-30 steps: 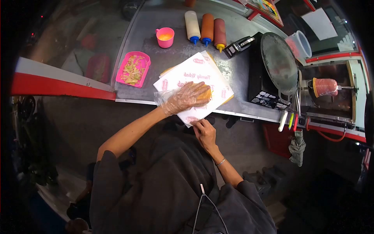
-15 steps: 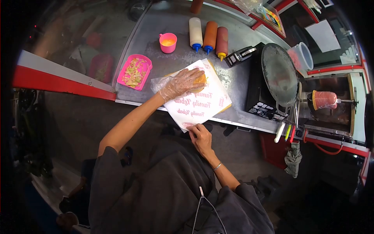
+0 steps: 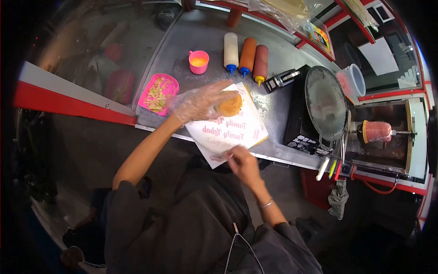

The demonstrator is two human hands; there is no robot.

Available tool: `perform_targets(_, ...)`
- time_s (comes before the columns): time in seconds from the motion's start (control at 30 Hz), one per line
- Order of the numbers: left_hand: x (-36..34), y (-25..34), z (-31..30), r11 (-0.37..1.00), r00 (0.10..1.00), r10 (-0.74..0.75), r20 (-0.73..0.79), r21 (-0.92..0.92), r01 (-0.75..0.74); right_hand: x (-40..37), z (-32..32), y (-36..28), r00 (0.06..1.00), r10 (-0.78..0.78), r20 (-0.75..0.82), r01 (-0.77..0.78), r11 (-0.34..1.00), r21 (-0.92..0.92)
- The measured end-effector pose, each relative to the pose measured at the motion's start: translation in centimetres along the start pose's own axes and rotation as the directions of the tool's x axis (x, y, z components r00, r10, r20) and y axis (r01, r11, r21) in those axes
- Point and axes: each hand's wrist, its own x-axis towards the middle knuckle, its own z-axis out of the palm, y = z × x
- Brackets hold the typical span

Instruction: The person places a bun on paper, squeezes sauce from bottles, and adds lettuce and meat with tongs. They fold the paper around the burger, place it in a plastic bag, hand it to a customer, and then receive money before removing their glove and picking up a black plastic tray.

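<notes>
A round golden bun (image 3: 229, 105) lies near the top of a white printed wrapping paper (image 3: 228, 130) marked "Family Kebab". My left hand (image 3: 196, 102), in a clear plastic glove, is beside the bun with its fingers stretched out, one reaching over the bun's edge. At the paper's near edge my bare right hand (image 3: 244, 164) is closed in a pinch on the paper, slightly blurred. Another sheet's corner shows below that edge, over the counter's front. Left of my gloved hand is a pink tray (image 3: 147, 101) of chopped vegetables.
A pink cup (image 3: 198, 68) with orange-yellow contents stands behind the paper. Three squeeze bottles, one white (image 3: 231, 50), lie beyond. On the right are a dark pan (image 3: 325, 102), knives (image 3: 323, 169) at the counter edge and a meat spit (image 3: 378, 131).
My left hand has moved left off the bun, uncovering it, and its fingers have straightened. My right hand has shifted slightly right, and the paper's near edge has lifted apart from the sheet below.
</notes>
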Motion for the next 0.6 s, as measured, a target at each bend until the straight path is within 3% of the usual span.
perform_targets(0.03, -0.1, -0.2, -0.9, 1.000, 1.000, 0.001, 0.001, 0.004, -0.001, 2.8, -2.0, 0.1, 0.999, -0.034, 0.002, 0.034, 0.999, -0.006)
perform_targets(0.1, -0.5, -0.6, -1.9, 0.951, 0.941, -0.285, -0.184, -0.174, 0.254, 9.5, -4.7, 1.7, 0.999, 0.037, -0.013, -0.038, 0.994, -0.103)
perform_targets(0.13, -0.3, -0.6, -1.8, 0.961, 0.918, -0.268, -0.291, -0.149, 0.233, 13.7, -5.0, 3.0, 0.999, -0.020, -0.037, 0.014, 0.985, -0.170)
perform_targets(0.23, 0.9, 1.0, 0.1, 0.925, 0.920, -0.343, -0.191, -0.242, 0.294, 22.6, -4.4, 9.3, 0.996, 0.044, 0.076, -0.034, 0.992, -0.124)
perform_targets(0.27, 1.2, 1.7, 1.4, 0.940, 0.922, -0.328, -0.208, -0.168, 0.297, 23.9, -4.0, 10.9, 0.996, 0.038, 0.075, -0.028, 0.991, -0.129)
perform_targets(0.3, 1.7, 1.7, 2.8, 0.940, 0.920, -0.329, -0.215, -0.170, 0.296, 24.9, -3.6, 12.3, 0.980, 0.081, 0.180, -0.070, 0.995, -0.066)
perform_targets(0.33, 2.1, 1.4, 4.3, 0.944, 0.925, -0.329, -0.191, -0.056, 0.324, 25.5, -3.1, 13.1, 0.951, 0.117, 0.287, -0.120, 0.993, -0.008)
perform_targets(0.37, 2.4, 1.1, 5.7, 0.937, 0.929, -0.332, -0.166, 0.059, 0.345, 25.7, -2.6, 13.4, 0.950, 0.114, 0.290, -0.115, 0.993, -0.014)
perform_targets(0.4, 2.6, 0.7, 7.3, 0.936, 0.926, -0.334, -0.173, 0.056, 0.348, 25.7, -2.1, 13.5, 0.947, 0.139, 0.290, -0.129, 0.990, -0.053)
perform_targets(0.47, 2.9, 0.1, 10.1, 0.887, 0.904, -0.337, -0.263, 0.235, 0.399, 25.7, -1.4, 14.0, 0.940, 0.200, 0.277, -0.165, 0.975, -0.147)
perform_targets(0.6, 3.8, -0.7, 11.9, 0.869, 0.898, -0.329, -0.293, 0.278, 0.410, 25.8, -1.1, 15.2, 0.928, 0.252, 0.276, -0.220, 0.965, -0.142)
